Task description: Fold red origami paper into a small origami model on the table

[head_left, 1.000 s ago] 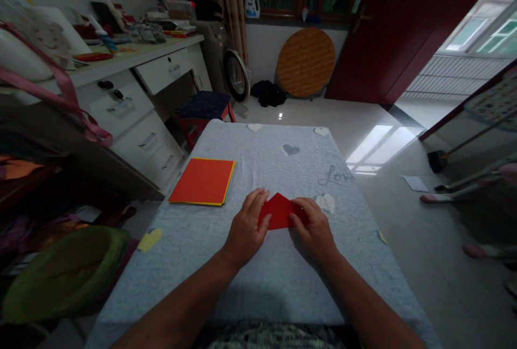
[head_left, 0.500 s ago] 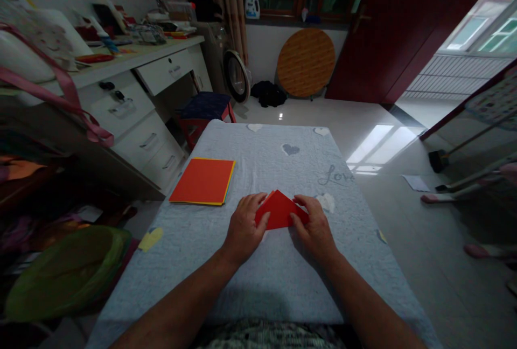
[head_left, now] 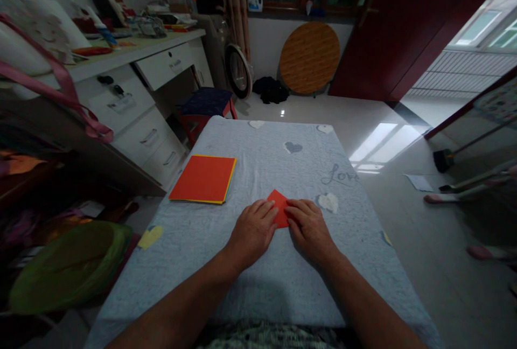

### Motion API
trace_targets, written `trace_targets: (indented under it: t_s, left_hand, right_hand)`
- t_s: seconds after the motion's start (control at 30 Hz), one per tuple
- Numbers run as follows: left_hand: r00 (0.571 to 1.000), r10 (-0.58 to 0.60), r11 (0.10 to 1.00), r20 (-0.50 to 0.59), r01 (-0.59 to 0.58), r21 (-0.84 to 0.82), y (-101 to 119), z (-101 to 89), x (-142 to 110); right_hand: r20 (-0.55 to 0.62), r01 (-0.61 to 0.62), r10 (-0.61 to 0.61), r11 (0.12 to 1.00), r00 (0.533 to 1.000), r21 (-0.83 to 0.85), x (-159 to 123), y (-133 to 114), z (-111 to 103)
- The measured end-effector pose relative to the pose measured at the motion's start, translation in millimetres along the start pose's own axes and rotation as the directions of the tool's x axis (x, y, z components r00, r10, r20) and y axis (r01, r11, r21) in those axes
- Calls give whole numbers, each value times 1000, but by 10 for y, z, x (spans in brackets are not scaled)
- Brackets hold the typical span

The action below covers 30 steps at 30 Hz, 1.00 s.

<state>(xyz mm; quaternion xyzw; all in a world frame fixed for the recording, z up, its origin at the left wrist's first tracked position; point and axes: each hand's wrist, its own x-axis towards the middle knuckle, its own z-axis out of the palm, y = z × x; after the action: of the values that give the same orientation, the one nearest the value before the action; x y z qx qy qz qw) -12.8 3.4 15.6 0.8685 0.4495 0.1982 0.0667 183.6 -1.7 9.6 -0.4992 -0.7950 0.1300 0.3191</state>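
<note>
Head view, far left: a green bin (head_left: pixel 109 263) is standing beside the table, and a pink strap (head_left: pixel 64 82) is hanging in front of a white desk (head_left: pixel 121 58). You are facing a table covered by a pale blue cloth (head_left: pixel 258 160), and toward its left side a stack of coloured paper (head_left: pixel 204 179) is lying flat, an orange-red sheet topping it and yellow edges peeking out underneath. Behind that corner a stool (head_left: pixel 208 102) with a dark seat is standing near a washing machine (head_left: pixel 214 31), whose round door is hanging open.

Nearer the middle, your left hand (head_left: pixel 251 230) is resting on the left part of the folded red paper (head_left: pixel 281 204), its fingers lying close together and lightly bent. You are keeping the thumb low, by the paper's near edge; I cannot tell whether you are pinching the sheet or only pressing it. The red paper is lying on the cloth between your two hands, well apart from the stack, its pointed top facing away from you. Your right hand (head_left: pixel 312 230) is covering its right part with curled fingers, the thumb tucking in below; here too I cannot tell pinch from press. Just beyond your right knuckles, a white heart (head_left: pixel 329 202) is showing on the cloth.
</note>
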Motion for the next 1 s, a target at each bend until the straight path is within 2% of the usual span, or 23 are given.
trace_targets:
  t_s: [0.27,0.5,0.6,0.73,0.8,0.87,0.93,0.97,1.0]
  left_hand:
    - [998,-16,999,63,19,-51,36,-81,18]
    - [999,30,999,34,-28,-39,53,-127,8]
    - [999,53,998,8,-52,-22,82,-113,21]
    - [999,40,995,-9,-39,92,114,-107,49]
    - [999,16,993,-42,-11,120,107,-123,52]
    - [991,-17,999,-130,23,41,85,-156,50]
    - [966,-117,982,-232,78,-172,63,-199,53]
    - [944,-208,939,-256,119,-324,56,-219,58]
    - [918,-311,856,-246,158,-492,53,-234,68]
  right_hand:
    - [66,-3,4,1000,998,-15,-15,-27,-45]
    - [78,12,-6,997,997,-80,-18,-53,-56]
    - [66,55,-50,994,997,-90,13,-58,-70]
    - [32,96,-94,993,995,-67,49,-111,-120]
    - [-58,102,-105,994,993,-49,43,-136,-155]
    - [-242,51,-52,999,969,-10,20,-137,-188]
    - [-405,-51,91,993,910,109,-8,-104,-205]
    - [-432,-98,176,975,884,197,-18,-77,-204]
    - [-416,-138,256,946,872,294,-25,-45,-196]
